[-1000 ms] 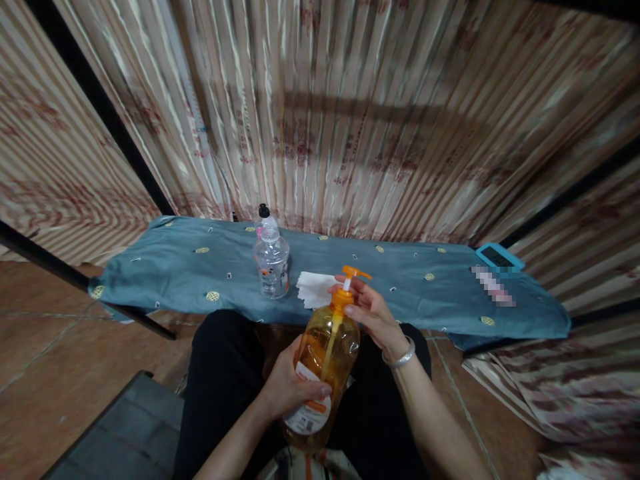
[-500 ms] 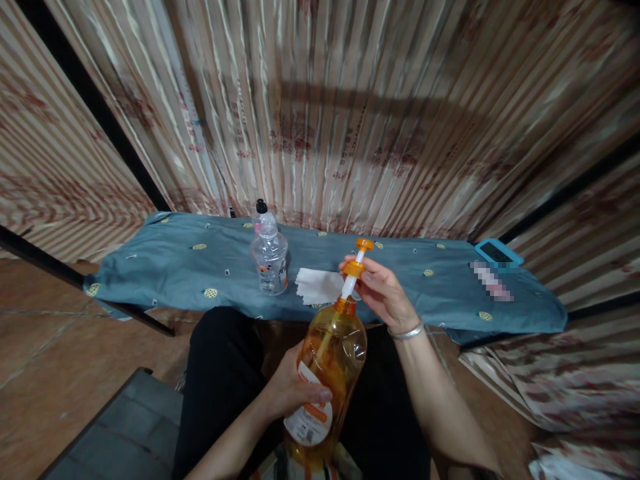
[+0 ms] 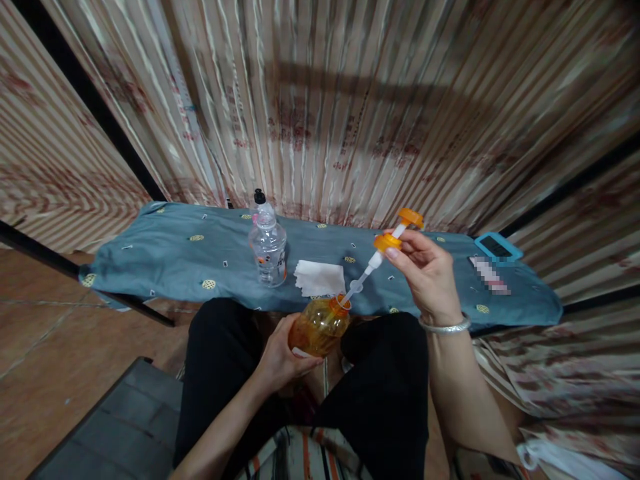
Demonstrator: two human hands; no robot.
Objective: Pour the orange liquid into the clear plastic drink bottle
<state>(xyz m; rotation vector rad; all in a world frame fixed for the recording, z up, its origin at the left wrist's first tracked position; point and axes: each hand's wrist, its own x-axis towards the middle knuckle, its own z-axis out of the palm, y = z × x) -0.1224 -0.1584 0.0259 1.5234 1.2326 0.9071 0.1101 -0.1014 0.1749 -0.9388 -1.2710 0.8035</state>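
Your left hand [image 3: 280, 360] wraps the big orange bottle [image 3: 319, 325] low between your knees, grip closed around its body. Your right hand [image 3: 425, 273] pinches the orange pump head [image 3: 395, 237] up and to the right, grip narrow on the collar. The pump's tube [image 3: 357, 288] slants down into the bottle neck; its lower end looks still inside the opening, though the exact tip is hard to tell.

Risks: the tube is probably wet with the orange liquid, so drips could land on your black trousers [image 3: 380, 393] or on the blue cloth [image 3: 200, 253] covering the surface ahead. The cause would be swinging the pump sideways with nothing under it. The bottle leans toward your right with its mouth open; if your left grip loosens or a knee shifts, it may tip and spill. Pulling the tube at this slant could also scrape the neck and flick liquid.

The bottle is clear plastic, amber liquid inside, well filled as far as shows, with a white label partly under your left fingers. It sits in your lap, near the front edge of the surface but not on it.

On the cloth: a small clear bottle [image 3: 269, 245] with a dark cap, upright, a white folded tissue [image 3: 320, 277] just beside it, and a blue device [image 3: 497, 248] far right. A silver bangle [image 3: 445, 326] is on your right wrist.
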